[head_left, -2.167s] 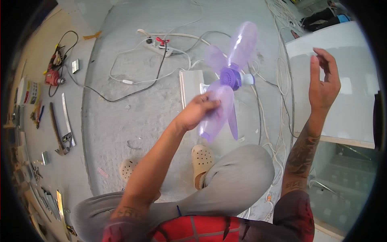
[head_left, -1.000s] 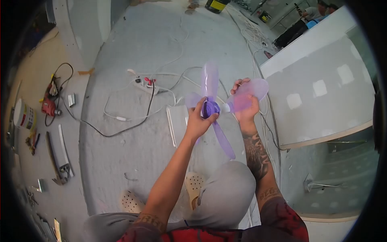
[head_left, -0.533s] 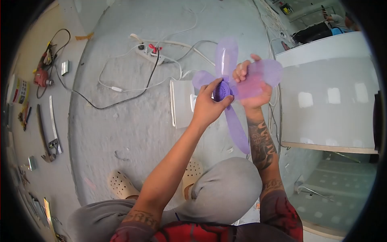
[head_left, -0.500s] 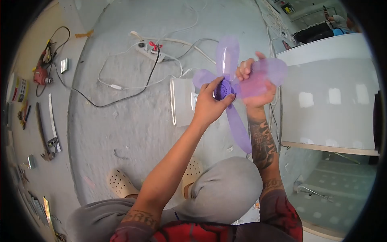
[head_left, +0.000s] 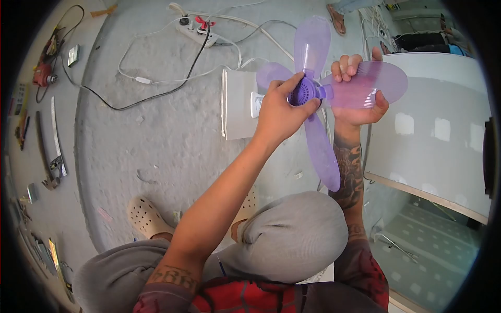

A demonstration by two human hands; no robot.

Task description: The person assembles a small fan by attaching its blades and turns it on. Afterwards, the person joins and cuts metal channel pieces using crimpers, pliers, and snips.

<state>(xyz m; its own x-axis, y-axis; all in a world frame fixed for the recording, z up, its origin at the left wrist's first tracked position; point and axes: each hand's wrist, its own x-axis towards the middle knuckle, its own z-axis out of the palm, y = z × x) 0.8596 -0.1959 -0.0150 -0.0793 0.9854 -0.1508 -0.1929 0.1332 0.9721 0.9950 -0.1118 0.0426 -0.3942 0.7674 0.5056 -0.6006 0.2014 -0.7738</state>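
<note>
A translucent purple fan (head_left: 324, 151) is held up in front of me, its blades spread around a slotted hub (head_left: 302, 94). My left hand (head_left: 282, 107) grips the hub, fingers over the top and thumb along its lower right side. My right hand (head_left: 347, 88) is behind the right-hand blade (head_left: 391, 83), its fingers curled over the upper edge and its thumb at the lower edge. The palm shows pink through the plastic. Below the hub, one blade points down in front of my right forearm. Behind my left hand is a white panel-like box (head_left: 237, 104).
A power strip (head_left: 197, 32) with plugs and trailing cords lies on the grey floor. Along the left are a red drill (head_left: 44, 75), a hammer (head_left: 44, 151) and a metal square (head_left: 56, 130). A white boxed structure (head_left: 428, 104) stands right. Another person's sandalled foot (head_left: 336, 18) is at the top.
The fan and both hands have shifted right and slightly up in view. My right hand, blurred before, now shows clearly against the blade. Another person's foot has come into view at the top.
</note>
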